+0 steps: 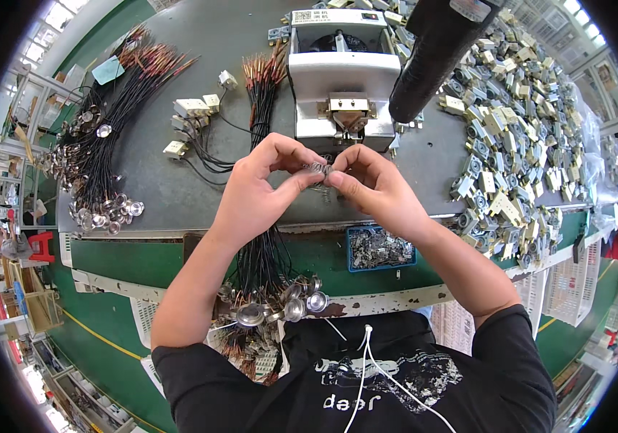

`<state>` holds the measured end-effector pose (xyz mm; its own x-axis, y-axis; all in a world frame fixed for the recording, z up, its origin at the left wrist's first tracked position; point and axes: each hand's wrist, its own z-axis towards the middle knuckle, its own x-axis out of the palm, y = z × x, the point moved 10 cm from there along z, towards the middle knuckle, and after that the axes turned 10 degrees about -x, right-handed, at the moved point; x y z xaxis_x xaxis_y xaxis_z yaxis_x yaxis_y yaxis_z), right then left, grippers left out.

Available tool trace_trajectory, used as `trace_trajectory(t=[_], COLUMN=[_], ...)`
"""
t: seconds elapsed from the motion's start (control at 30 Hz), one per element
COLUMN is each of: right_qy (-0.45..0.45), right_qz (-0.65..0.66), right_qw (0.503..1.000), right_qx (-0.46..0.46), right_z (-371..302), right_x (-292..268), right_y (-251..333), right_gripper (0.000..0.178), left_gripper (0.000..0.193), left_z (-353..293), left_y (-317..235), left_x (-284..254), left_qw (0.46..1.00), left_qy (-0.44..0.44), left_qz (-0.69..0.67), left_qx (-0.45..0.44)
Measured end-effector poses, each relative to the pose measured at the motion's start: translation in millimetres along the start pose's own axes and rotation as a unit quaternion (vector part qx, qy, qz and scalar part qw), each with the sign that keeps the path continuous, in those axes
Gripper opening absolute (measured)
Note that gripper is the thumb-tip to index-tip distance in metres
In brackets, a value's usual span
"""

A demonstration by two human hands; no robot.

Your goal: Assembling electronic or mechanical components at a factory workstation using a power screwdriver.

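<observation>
My left hand (262,180) and my right hand (381,186) meet over the table's near edge, just in front of a small metal bench press (345,78). Between the thumbs and fingers of both hands is a small clump of thin metal coil springs (319,170). Both hands pinch it, one from each side. A few coils hang below the fingertips. Beneath my left wrist runs a bundle of black wires (260,252), its reddish-brown ends by the press and round metal caps (251,315) at the near end.
A blue tray (352,268) of small metal pieces sits right of centre. Grey and cream connector blocks (500,144) are heaped at the right. At the left lie another capped wire bundle (125,94) and several wired connectors (192,108). A thick black post (432,65) rises beside the press.
</observation>
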<state>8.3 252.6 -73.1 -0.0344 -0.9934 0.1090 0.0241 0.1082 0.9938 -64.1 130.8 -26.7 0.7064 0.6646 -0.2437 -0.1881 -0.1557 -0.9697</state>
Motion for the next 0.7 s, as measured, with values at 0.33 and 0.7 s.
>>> trace_trajectory(t=[0.33,0.7], right_qy=[-0.034,-0.048], right_qz=[0.029,0.116], right_qw=[0.997,0.991], right_qx=[-0.067,0.049], right_z=[1.6,0.8], right_x=[1.2,1.9], right_y=[15.4,-17.8], right_gripper=[0.021,0.028], left_gripper=[0.025,0.025], left_z=[-0.5,-2.3], left_y=[-3.2,-12.5], left_x=[-1.6,-6.9], left_qw=[0.998,0.995], left_qy=[-0.017,-0.049], left_qz=[0.059,0.066], left_qx=[-0.025,0.062])
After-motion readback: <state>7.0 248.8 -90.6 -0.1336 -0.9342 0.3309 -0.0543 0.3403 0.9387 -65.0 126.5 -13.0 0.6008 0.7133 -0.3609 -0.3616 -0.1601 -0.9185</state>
